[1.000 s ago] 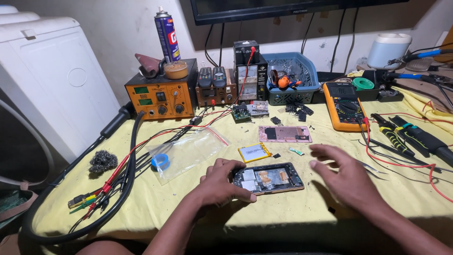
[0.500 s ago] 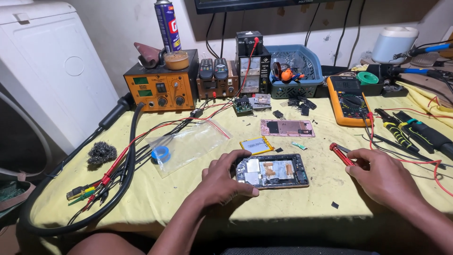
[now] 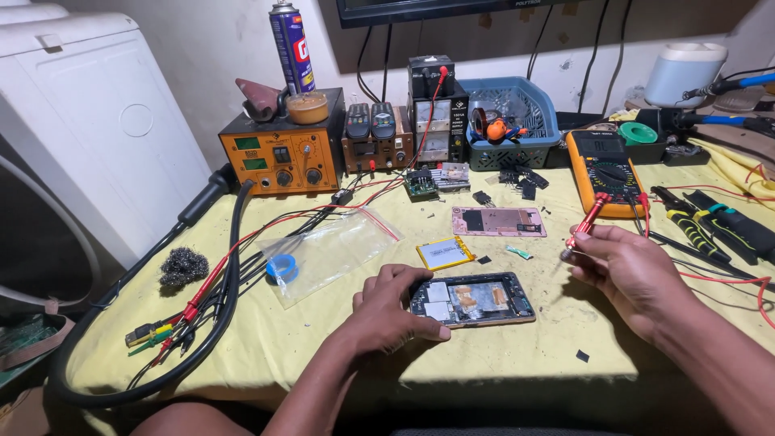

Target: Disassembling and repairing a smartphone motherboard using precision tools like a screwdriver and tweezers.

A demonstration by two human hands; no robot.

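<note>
Lying flat near the front edge of the counter (image 3: 266, 355), which is covered in a yellow cloth, the opened phone (image 3: 472, 299) has its back off, so its boards and metal shields face up toward the camera. The left hand (image 3: 387, 311) rests on the phone's left end, fingers spread and curled over the frame with the thumb along the near edge, a grip that pins the body against the cloth so it cannot slide. The right hand (image 3: 634, 270) is raised off the counter to the right of the phone, apart from it, its fingers closed together around a thin red-handled screwdriver (image 3: 585, 222) that is held upright and tilted, handle end up and away from the phone.

Parts taken out of the phone lie just behind it, within easy reach: a yellow-edged battery (image 3: 444, 253) and, farther back, the pink back cover (image 3: 498, 221), laid inside up. A clear plastic bag (image 3: 331, 254) holding a blue roll sits to the left, well clear of the work. Red and black leads run across the left side of the counter to the orange soldering station (image 3: 282, 153) at the back wall, beside a bench power supply (image 3: 436, 109) and a blue basket (image 3: 513, 121). A yellow multimeter (image 3: 601, 165) lies behind the right hand, with pliers and cutters (image 3: 698, 226) lined up at the far right.
</note>
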